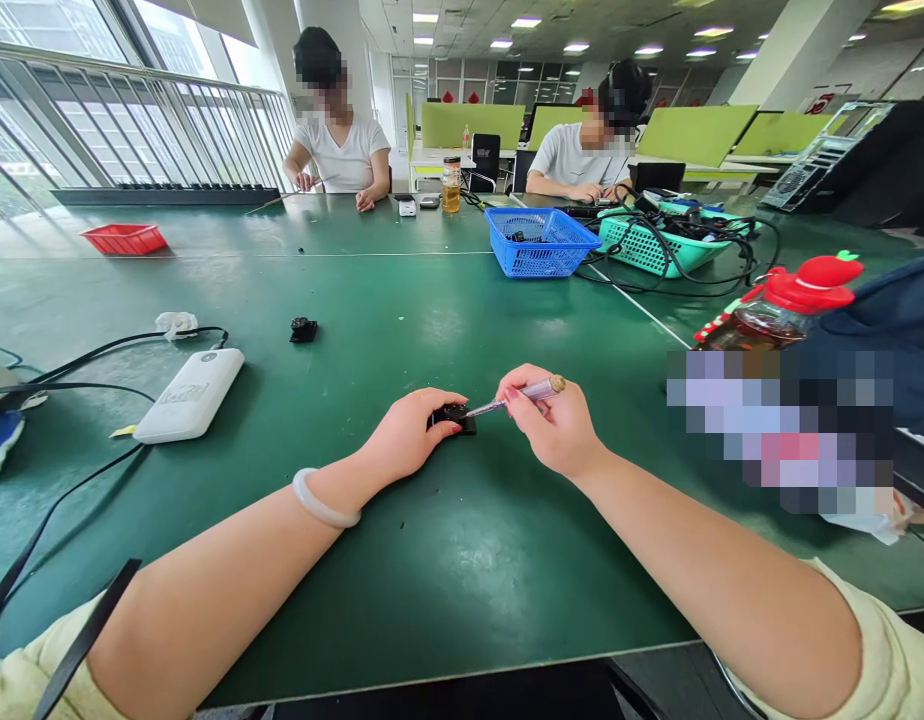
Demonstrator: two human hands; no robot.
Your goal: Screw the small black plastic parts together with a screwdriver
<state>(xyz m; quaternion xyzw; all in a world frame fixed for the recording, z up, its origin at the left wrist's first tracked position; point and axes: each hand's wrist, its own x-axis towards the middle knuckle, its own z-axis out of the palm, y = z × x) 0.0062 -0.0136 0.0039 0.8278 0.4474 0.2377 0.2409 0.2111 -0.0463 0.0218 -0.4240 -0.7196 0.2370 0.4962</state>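
My left hand [408, 428] is closed on a small black plastic part [467, 425] lying on the green table, its thumb and fingers pinching the near and far sides. Between the fingers of my right hand [556, 425] is a screwdriver [535, 391] with a clear, purplish handle. Its thin metal shaft slants down to the left, and the tip meets the top of the black part. Whether a screw sits under the tip is too small to tell. Another small black part [303, 330] lies farther off to the left.
A white power bank [190, 396] with black cables lies at left, a red tray [124, 238] beyond it. Farther back stand a blue basket [541, 262] and a teal basket [649, 250] heaped with cables. A red-lidded bottle [781, 305] is at right. Two people sit across the table.
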